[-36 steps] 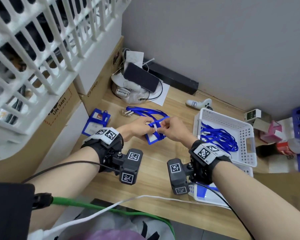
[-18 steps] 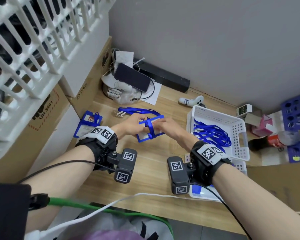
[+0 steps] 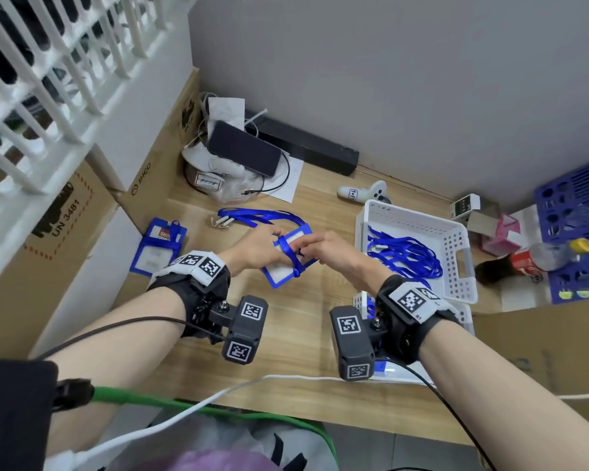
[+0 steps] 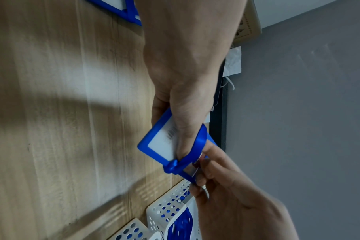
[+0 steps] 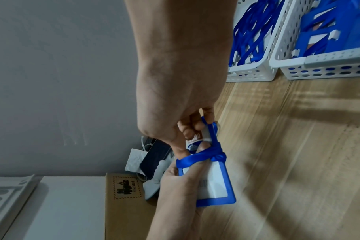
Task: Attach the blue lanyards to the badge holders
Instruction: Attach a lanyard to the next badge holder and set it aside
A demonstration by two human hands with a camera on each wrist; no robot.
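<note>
Both hands hold one blue-framed badge holder [image 3: 286, 266] above the middle of the wooden table. My left hand [image 3: 275, 245] grips its lower half, thumb across the white card [image 4: 161, 144]. My right hand [image 3: 307, 249] pinches the holder's top end [image 5: 206, 136]. A blue lanyard [image 3: 288, 251] is wound across the holder and bunched in a knot [image 4: 170, 167] on one long edge, the knot [image 5: 218, 156] also showing in the right wrist view. What the right fingertips pinch under the strap is partly hidden. Another lanyard [image 3: 261, 215] lies loose on the table beyond my hands.
A white basket [image 3: 463, 263] of blue lanyards [image 3: 405, 258] stands to the right, with a second basket [image 5: 323, 65] of badge holders nearer me. Two badge holders [image 3: 157, 249] lie at the left by cardboard boxes [image 3: 65, 212]. A phone [image 3: 244, 147], a controller and bottles line the back.
The holder has turned in my hands, and the lanyard that lay loosely over it is now drawn tight across it in a knot. Both hands stayed together at the table's middle.
</note>
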